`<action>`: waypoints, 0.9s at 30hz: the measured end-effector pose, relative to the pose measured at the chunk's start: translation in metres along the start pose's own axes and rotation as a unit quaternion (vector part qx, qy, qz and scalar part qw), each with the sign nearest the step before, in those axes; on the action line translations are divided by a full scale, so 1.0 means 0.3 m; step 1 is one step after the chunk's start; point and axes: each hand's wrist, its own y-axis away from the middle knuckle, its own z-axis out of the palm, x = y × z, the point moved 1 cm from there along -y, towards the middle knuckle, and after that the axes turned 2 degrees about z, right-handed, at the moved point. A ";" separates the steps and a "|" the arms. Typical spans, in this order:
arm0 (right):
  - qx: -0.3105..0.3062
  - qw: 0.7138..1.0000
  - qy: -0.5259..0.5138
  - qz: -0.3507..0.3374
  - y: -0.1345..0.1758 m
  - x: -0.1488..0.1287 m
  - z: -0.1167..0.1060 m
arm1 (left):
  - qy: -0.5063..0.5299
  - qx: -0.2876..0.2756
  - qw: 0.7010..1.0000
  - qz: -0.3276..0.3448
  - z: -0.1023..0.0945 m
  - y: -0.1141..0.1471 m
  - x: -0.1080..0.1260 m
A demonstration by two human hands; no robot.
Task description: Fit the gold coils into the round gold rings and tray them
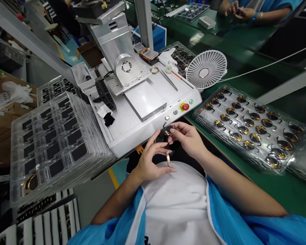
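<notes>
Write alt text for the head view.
The right hand holds a dark round part and the left hand a gold-coloured ring, before a white machine. Stacked clear trays stand at left; a clear tray of round parts lies at right.

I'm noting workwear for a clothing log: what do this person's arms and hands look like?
The left hand and right hand wear no gloves, and the wrists look bare. Bright blue sleeves leave the forearms exposed; the open blue jacket has white edging.
</notes>
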 end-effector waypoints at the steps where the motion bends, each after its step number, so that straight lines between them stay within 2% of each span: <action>1: -0.008 1.000 0.014 0.002 0.005 -0.006 0.001 | 0.015 0.001 1.000 -0.002 -0.003 0.002 -0.002; 5: -0.015 0.998 0.068 0.009 0.018 -0.014 0.009 | 0.002 -0.022 0.999 0.032 -0.010 0.002 -0.025; 8: -0.017 0.997 0.070 0.020 0.017 -0.009 0.004 | -0.113 -0.055 0.989 0.072 -0.014 -0.002 -0.039; 11: -0.034 0.998 0.041 0.041 0.013 0.002 -0.006 | -0.246 -0.094 0.960 0.091 -0.018 -0.007 -0.045; 14: -0.017 0.998 0.006 0.055 0.010 0.011 -0.011 | -0.282 -0.114 0.947 0.100 -0.019 -0.010 -0.049; 16: 0.001 0.998 -0.012 0.062 0.010 0.014 -0.011 | -0.251 -0.117 0.957 0.089 -0.020 -0.010 -0.053; 18: 0.004 0.997 -0.026 0.069 0.011 0.014 -0.011 | -0.178 -0.100 0.976 0.077 -0.021 -0.008 -0.057; 21: 0.000 0.997 -0.043 0.070 0.015 0.006 -0.014 | -0.012 -0.025 0.998 0.060 -0.028 -0.004 -0.062; 24: -0.011 0.994 -0.063 0.091 0.023 -0.005 -0.016 | 0.140 0.051 0.988 0.035 -0.034 -0.006 -0.072; 27: -0.048 0.987 -0.073 0.138 0.033 -0.010 -0.006 | 0.218 0.110 0.969 0.018 -0.028 -0.014 -0.084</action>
